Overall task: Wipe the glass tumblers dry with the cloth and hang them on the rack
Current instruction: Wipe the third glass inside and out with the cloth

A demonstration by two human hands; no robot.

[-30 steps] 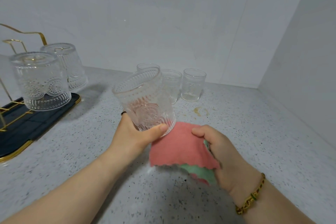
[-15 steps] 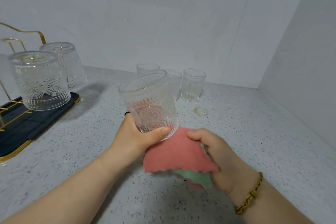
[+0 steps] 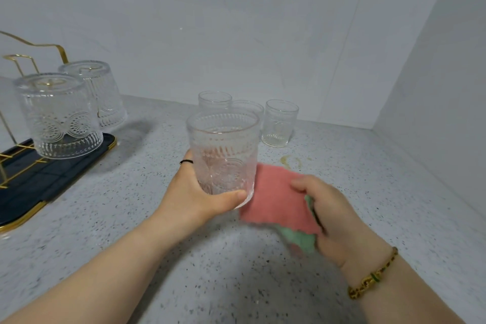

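Head view: the held tumbler (image 3: 223, 152) is upright, mouth up, raised above the speckled countertop (image 3: 210, 271). The left hand (image 3: 194, 192) grasps its lower half, thumb across the front near the base and fingers wrapped behind. A pink-and-green cloth (image 3: 276, 200) lies just right of the held tumbler, at its lower side, and its pink shows through the glass; whether the two touch cannot be told. The right hand (image 3: 331, 216) clutches the cloth in curled fingers.

Behind the held tumbler three spare tumblers (image 3: 280, 123) stand upright on the countertop, close together, the middle one partly hidden. A yellowish stain (image 3: 289, 159) marks the countertop just behind the cloth. Well to the left of the held tumbler, two hung tumblers (image 3: 59, 116) sit upside down on the gold wire rack (image 3: 15, 60), which stands on a dark gold-rimmed tray (image 3: 52, 179). A black band (image 3: 186, 162) circles a left finger, and a gold bracelet (image 3: 373, 277) the right wrist.
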